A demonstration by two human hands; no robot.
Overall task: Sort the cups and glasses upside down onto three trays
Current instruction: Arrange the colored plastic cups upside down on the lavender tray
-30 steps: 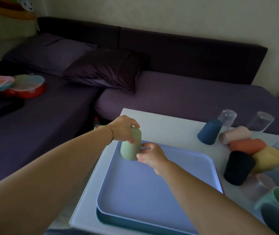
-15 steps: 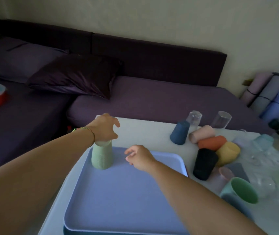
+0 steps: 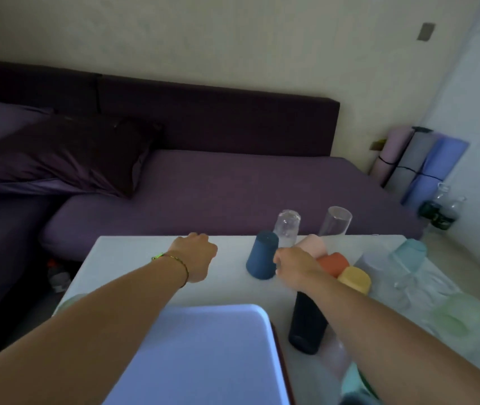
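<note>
A light blue tray (image 3: pixel 203 352) lies on the white table (image 3: pixel 133 252) in front of me. Only a pale green sliver of the upside-down green cup (image 3: pixel 69 301) shows past my left forearm. My left hand (image 3: pixel 195 255) hovers over the bare table with loosely curled fingers and holds nothing. Just right of an upside-down dark blue cup (image 3: pixel 262 255) is my right hand (image 3: pixel 294 264), with its fingers toward a pink cup (image 3: pixel 311 244). It grips nothing that I can see. Orange (image 3: pixel 333 263) and yellow (image 3: pixel 355 279) cups lie on their sides, and a black cup (image 3: pixel 306 325) stands beneath my right forearm.
Two clear glasses (image 3: pixel 287 226) (image 3: pixel 335 222) stand at the table's far edge. Pale teal (image 3: pixel 411 249) and green (image 3: pixel 457 317) cups and clear glasses crowd the right side. A purple sofa (image 3: pixel 233 194) runs behind the table, with rolled mats (image 3: pixel 420 165) by the wall.
My left hand let go of the green cup, which stays upside down on the tray, and moved forward. My right hand left the tray and reached right to the dark blue cup. The view swung right.
</note>
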